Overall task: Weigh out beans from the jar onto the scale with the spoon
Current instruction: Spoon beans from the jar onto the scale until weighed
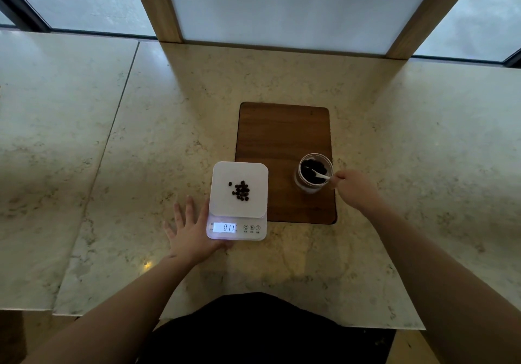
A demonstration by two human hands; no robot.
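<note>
A white digital scale (222, 205) stands on the stone counter, its lit display reading 011. A small pile of dark beans (241, 190) lies on its platform. To its right a clear open jar (315, 173) of dark beans stands on a wooden board (282, 138). My right hand (356, 188) grips the handle of a white spoon (318, 175), whose bowl is down inside the jar among the beans. My left hand (191, 231) lies flat on the counter with fingers spread, touching the scale's left front corner.
The pale marble counter (112, 152) stretches wide to both sides. A frosted panel in a wooden frame (166, 5) rises at the back. The counter's near edge runs just in front of my dark-clothed body.
</note>
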